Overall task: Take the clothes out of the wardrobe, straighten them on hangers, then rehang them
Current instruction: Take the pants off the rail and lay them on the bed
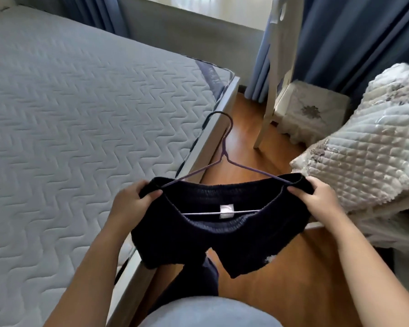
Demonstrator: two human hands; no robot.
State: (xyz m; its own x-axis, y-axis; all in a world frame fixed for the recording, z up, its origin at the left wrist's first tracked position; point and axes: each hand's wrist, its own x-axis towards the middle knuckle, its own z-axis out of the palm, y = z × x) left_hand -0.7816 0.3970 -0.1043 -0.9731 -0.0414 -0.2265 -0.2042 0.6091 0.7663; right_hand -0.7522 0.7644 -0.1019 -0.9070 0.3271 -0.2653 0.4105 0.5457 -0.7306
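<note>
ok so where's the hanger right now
The hanger sits mid head view, inside the dark garment held between the left hand and right hand, its hook pointing away beside the bed.

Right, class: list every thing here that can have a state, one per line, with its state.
dark garment, on the hanger, spread between both hands
hanger, off any rail, hook pointing away
left hand, gripping the garment's left edge
right hand, gripping the garment's right edge
mattress, bare
chair, upright
</note>
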